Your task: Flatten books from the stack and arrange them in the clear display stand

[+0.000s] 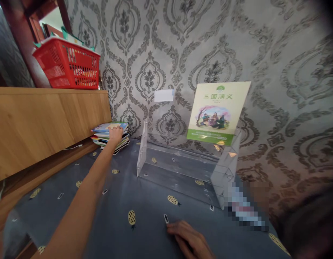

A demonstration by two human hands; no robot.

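Observation:
At the far left of the cloth, my left hand (116, 133) is closed at the near edge of the top book (103, 127) of a stack of books (120, 146). Its fingers are bent over the cover, and the thumb is hidden. My right hand (190, 239) rests low on the dark patterned tablecloth (147, 205), its fingers loosely stretched and holding nothing. Between the hands and the wall stands a clear acrylic rack (179, 169). A cream and green book (217, 111) with a Chinese title stands upright at the rack's right end.
A wooden cabinet (47, 122) runs along the left, with a red plastic basket (72, 64) of items on top. A white plate (163, 95) is on the patterned wall (179, 68). A blurred, pixelated object (247, 210) lies right of the rack.

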